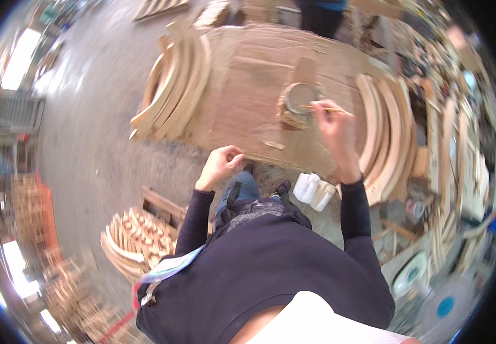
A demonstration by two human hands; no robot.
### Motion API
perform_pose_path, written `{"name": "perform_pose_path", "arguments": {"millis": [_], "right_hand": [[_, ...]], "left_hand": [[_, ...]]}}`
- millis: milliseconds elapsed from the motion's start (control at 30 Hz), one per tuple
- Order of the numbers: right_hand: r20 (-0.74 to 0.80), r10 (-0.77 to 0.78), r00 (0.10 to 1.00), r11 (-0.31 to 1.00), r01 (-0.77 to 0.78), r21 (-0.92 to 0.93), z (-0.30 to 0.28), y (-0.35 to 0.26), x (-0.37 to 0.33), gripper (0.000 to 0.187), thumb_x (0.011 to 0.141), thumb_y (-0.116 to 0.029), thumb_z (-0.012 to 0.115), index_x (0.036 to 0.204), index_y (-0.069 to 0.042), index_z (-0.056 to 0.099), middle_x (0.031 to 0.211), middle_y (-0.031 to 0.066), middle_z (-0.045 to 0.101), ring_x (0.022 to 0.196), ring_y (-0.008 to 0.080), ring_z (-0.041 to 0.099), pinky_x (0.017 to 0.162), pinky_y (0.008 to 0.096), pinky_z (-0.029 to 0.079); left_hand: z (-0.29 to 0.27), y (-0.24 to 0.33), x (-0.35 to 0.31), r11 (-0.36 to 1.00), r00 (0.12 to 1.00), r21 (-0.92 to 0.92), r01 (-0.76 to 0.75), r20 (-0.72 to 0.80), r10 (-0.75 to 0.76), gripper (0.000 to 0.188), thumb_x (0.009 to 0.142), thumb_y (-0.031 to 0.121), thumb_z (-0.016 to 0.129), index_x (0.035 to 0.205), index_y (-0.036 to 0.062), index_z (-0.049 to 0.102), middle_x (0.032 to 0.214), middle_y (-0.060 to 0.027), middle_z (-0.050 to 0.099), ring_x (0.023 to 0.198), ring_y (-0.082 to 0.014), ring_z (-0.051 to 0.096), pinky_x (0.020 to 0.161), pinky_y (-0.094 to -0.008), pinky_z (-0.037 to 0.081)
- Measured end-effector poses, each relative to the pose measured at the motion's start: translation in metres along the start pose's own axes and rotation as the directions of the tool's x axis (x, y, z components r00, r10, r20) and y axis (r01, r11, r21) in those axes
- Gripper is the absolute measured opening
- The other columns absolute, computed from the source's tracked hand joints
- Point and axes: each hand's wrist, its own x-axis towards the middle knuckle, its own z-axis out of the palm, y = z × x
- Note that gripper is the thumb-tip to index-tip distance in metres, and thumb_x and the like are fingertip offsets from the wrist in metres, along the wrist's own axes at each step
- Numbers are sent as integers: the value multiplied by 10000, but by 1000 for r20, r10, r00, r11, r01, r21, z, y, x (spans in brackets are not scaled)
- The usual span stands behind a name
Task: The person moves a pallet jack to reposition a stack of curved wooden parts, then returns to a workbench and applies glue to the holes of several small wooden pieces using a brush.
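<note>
In my right hand a thin yellowish stick is pinched between fingers and thumb. Its tip reaches over a round can with a greyish-tan top surface; whether it touches the contents I cannot tell. The can stands on a small wooden block on the cardboard-covered table. Close to the table's front edge is my left hand, loosely curled, thumb a little apart from the fingers, with nothing visible in it. A small pale scrap lies between the hands.
Curved wooden pieces are stacked at the table's left, with more curved pieces at its right. White containers stand below the front edge. Lower left is a pile of small wooden parts. Someone's dark-clothed legs show beyond the table.
</note>
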Motion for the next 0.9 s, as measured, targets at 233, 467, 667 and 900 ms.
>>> {"name": "perform_pose_path", "arguments": {"millis": [233,467,667,900], "right_hand": [[-14,77,997,980,-73,185,-1,-6,-2,165,875,-161,591,889,-6,643,724,67,670,676,108,654,595,224,496],[-129,201,971,953,-163,256,13,-6,-11,131,825,-106,656,894,5,653,733,54,665,691,83,628,625,198,489],[-230,302,925,951,-276,140,22,-36,-19,123,821,-87,660,891,14,656,730,30,638,696,79,589,670,208,484],[-280,361,890,932,-328,157,34,-43,-23,123,854,-104,624,916,1,638,769,32,636,730,92,594,687,213,477]], "left_hand": [[-64,-24,28,995,976,82,-48,-207,64,165,811,160,636,893,17,654,763,-86,665,662,-133,608,624,-265,490],[-175,-59,152,842,804,524,128,-552,222,327,779,250,613,1022,31,611,1026,-151,598,974,-260,572,826,-353,468],[-220,-113,227,614,776,570,545,-621,-111,407,785,260,594,1117,43,501,1109,-175,557,1080,-305,535,883,-426,452],[-253,-114,203,758,836,535,373,-549,-23,397,902,338,450,1138,20,489,996,-208,600,938,-331,609,810,-414,487]]}}
